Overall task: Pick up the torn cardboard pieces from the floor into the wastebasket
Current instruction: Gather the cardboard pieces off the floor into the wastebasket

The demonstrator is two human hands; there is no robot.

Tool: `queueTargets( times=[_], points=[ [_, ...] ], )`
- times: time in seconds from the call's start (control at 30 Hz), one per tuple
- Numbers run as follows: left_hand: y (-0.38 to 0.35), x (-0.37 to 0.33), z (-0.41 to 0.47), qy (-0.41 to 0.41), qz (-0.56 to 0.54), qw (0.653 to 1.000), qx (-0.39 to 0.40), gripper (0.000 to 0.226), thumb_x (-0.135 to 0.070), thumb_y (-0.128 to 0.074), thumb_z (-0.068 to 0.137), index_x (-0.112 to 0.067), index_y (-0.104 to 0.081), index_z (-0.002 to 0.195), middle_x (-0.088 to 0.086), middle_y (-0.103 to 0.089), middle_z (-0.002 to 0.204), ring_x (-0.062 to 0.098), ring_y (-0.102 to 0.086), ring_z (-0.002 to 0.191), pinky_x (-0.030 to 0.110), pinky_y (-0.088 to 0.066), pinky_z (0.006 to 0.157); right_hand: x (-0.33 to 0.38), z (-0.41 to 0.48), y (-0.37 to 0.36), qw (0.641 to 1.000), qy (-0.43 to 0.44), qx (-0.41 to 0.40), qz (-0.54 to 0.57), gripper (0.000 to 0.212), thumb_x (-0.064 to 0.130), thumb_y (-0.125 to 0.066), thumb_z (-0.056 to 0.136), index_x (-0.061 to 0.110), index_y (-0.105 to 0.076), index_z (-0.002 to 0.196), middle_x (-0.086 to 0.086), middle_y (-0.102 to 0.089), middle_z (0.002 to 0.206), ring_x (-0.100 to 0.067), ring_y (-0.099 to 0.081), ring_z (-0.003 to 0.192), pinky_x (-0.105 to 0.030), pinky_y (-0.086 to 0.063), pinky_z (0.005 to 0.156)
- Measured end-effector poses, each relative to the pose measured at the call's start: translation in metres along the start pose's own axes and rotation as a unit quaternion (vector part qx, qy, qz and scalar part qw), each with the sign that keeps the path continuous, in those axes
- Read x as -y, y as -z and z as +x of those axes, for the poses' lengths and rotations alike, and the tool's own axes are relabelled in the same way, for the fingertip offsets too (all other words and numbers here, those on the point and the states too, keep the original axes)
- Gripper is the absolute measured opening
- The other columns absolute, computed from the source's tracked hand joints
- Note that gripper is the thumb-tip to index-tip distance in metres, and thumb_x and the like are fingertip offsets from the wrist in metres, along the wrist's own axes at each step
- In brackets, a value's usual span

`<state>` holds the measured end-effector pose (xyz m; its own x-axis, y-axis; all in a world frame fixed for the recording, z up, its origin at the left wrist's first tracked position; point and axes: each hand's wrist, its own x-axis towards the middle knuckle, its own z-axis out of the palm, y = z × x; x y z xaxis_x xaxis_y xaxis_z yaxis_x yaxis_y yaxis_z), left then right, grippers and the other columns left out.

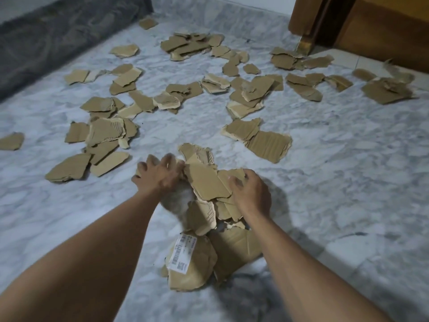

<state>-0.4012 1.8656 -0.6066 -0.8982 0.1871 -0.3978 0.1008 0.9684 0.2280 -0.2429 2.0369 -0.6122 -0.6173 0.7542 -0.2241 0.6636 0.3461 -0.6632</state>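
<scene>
Several torn brown cardboard pieces lie scattered over the grey marble floor (336, 173). A heap of cardboard pieces (206, 182) sits in front of me. My left hand (159, 175) grips the heap's left side with curled fingers. My right hand (251, 192) grips its right side, fingers curled over the top piece. Nearer to me lies a larger cardboard piece with a white barcode label (182, 254). No wastebasket shows in this view.
A dark grey rug (46, 36) covers the far left. A wooden door and frame (371, 24) stand at the far right. More cardboard clusters lie at the left (102, 133), centre back (188, 46) and right (385, 89).
</scene>
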Motion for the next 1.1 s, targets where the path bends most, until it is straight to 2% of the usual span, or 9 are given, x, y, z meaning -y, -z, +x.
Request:
queueTargets(
  times=[0.1,0.3,0.47,0.57,0.67,0.8,0.87,1.0,1.1],
  points=[
    [-0.002,-0.019,-0.023,-0.02,-0.069,0.997,-0.009,0.056,-0.072,-0.035,0.093,-0.048,-0.041,0.143,0.005,-0.032,0.153,0.037,-0.027,0.139,0.056,-0.025,0.11,0.007,-0.005,-0.002,1.0,-0.001,0.003,0.009,0.053,0.053,-0.06,0.094,0.022,-0.056,0.137,-0.003,-0.063,0.132,-0.026,-0.061,0.116,-0.034,-0.045,0.084],
    [-0.008,-0.035,-0.052,-0.009,-0.164,0.986,0.036,0.111,-0.066,-0.078,0.07,-0.021,-0.021,0.154,0.014,-0.03,0.147,0.04,-0.033,0.136,0.049,-0.038,0.107,0.019,-0.014,0.001,0.989,-0.017,0.059,0.133,0.053,0.04,-0.064,0.096,0.023,-0.05,0.144,-0.001,-0.054,0.145,-0.022,-0.054,0.128,-0.033,-0.044,0.096],
    [-0.023,-0.044,-0.081,-0.057,-0.085,0.994,0.025,0.103,-0.089,-0.062,0.062,-0.038,-0.033,0.146,0.009,-0.039,0.14,0.036,-0.031,0.131,0.05,-0.031,0.104,0.002,-0.03,0.014,0.961,-0.057,0.056,0.266,0.043,0.014,-0.063,0.096,0.025,-0.058,0.137,0.002,-0.053,0.144,-0.013,-0.054,0.126,-0.017,-0.041,0.09],
    [-0.025,-0.052,-0.098,-0.101,-0.187,0.977,0.034,0.102,-0.084,-0.068,0.06,-0.042,-0.03,0.144,0.009,-0.035,0.138,0.036,-0.038,0.13,0.045,-0.037,0.1,-0.005,-0.037,0.033,0.953,-0.058,0.035,0.295,0.041,0.01,-0.065,0.096,0.026,-0.063,0.133,0.004,-0.056,0.134,0.001,-0.06,0.102,-0.001,-0.043,0.068],
    [-0.015,-0.076,-0.112,-0.141,-0.294,0.944,0.045,0.104,-0.066,-0.078,0.068,-0.036,-0.025,0.152,0.009,-0.043,0.144,0.03,-0.05,0.125,0.032,-0.041,0.091,-0.007,-0.04,0.059,0.947,-0.048,0.001,0.316,0.039,0.012,-0.065,0.096,0.031,-0.063,0.13,0.004,-0.057,0.135,-0.009,-0.061,0.114,-0.004,-0.044,0.073],
    [0.012,-0.129,-0.138,-0.193,-0.332,0.923,0.03,0.119,-0.066,-0.081,0.064,-0.033,-0.017,0.158,0.006,-0.043,0.155,0.029,-0.048,0.134,0.042,-0.046,0.103,-0.001,-0.044,0.121,0.945,-0.025,-0.06,0.321,0.048,0.017,-0.06,0.099,0.032,-0.052,0.143,0.008,-0.049,0.146,-0.013,-0.052,0.13,-0.025,-0.046,0.098],
    [0.029,-0.165,-0.157,-0.215,-0.344,0.913,0.033,0.121,-0.063,-0.082,0.064,-0.03,-0.015,0.159,0.005,-0.038,0.159,0.028,-0.042,0.14,0.035,-0.041,0.103,0.003,-0.044,0.162,0.945,-0.02,-0.089,0.314,0.05,0.02,-0.057,0.101,0.033,-0.046,0.148,0.011,-0.046,0.145,-0.011,-0.05,0.13,-0.024,-0.042,0.097],
    [0.063,-0.247,-0.197,-0.261,-0.365,0.891,0.064,0.128,-0.063,-0.084,0.06,-0.031,-0.009,0.159,0.008,-0.038,0.158,0.03,-0.043,0.139,0.035,-0.041,0.103,0.002,-0.045,0.255,0.931,-0.031,-0.165,0.325,0.038,0.027,-0.061,0.099,0.033,-0.048,0.134,0.004,-0.053,0.138,-0.006,-0.058,0.103,-0.019,-0.044,0.076],
    [0.081,-0.322,-0.233,-0.303,-0.354,0.88,0.09,0.121,-0.055,-0.085,0.068,-0.026,-0.01,0.16,0.01,-0.038,0.158,0.03,-0.04,0.141,0.033,-0.038,0.103,-0.009,-0.05,0.334,0.913,-0.03,-0.245,0.326,0.037,0.034,-0.067,0.095,0.031,-0.056,0.131,0.01,-0.054,0.132,-0.007,-0.051,0.117,-0.017,-0.04,0.082]
  ],
)
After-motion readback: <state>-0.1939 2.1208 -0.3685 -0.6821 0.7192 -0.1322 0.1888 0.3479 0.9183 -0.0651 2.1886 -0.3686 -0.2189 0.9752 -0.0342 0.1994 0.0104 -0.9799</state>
